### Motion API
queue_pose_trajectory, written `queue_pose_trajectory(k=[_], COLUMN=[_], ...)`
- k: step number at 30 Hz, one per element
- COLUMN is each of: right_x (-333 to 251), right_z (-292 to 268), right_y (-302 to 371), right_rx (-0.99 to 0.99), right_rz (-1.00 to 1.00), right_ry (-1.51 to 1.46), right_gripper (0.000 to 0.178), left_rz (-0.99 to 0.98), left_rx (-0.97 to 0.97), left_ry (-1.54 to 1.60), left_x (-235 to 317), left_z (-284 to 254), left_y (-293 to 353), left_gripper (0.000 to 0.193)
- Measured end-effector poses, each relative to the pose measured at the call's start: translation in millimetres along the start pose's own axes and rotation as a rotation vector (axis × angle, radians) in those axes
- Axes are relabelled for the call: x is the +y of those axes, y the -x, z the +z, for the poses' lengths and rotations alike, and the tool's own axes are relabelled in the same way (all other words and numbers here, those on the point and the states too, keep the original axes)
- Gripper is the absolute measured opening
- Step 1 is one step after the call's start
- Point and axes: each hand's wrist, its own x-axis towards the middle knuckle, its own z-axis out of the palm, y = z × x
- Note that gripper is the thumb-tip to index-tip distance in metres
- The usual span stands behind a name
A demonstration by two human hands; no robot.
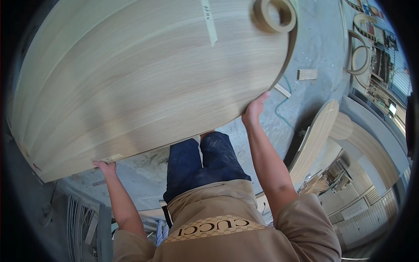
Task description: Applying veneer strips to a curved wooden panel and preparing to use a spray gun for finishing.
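Note:
A large pale wood-grain panel [144, 91] with a rounded right end stretches across the view in front of me. My left hand [105, 167] grips its near edge toward the left, the fingers partly hidden at the edge. On the right, where the edge starts to curve, my right hand [254, 111] holds the panel, with its other fingers out of sight beneath. A tan ring-shaped roll [262, 18] lies on top near the far right end. Strips of light tape, one a marked strip [209, 24] at the far side, stick to the surface.
A thin green hose [279, 111] and a small wood block [307, 74] lie on the grey floor. Curved wooden pieces [315, 139] stand to my right. Ring-shaped parts [361, 56] hang or lean farther back. Long strips [78, 227] are stacked at lower left.

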Motion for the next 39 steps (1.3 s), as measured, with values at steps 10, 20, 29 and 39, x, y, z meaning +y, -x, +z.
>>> queue_pose_trajectory(k=[10, 20, 29, 39], right_x=[-4.7, 1.3, -18.4, -19.2], right_z=[-0.1, -11.6, -39.3, -69.2], right_y=[3.2, -7.2, -15.1, -65.8], right_rx=[-0.093, -0.275, -0.708, -1.206], right_rz=[0.076, 0.192, 0.5, 0.402], right_ry=[-0.056, -0.091, -0.231, 0.09], right_gripper=[0.1, 0.096, 0.103, 0.098], left_rz=[-0.143, -0.088, -0.394, -0.178], left_rx=[-0.095, 0.024, -0.606, -0.209], left_ry=[0.007, -0.028, 0.278, 0.7], left_x=[-12.0, -288.6, -391.5, -414.5], left_z=[30.5, 88.8, 271.3, 317.6], left_y=[65.7, 268.2, 407.2, 399.0], left_gripper=[0.102, 0.062, 0.128, 0.121])
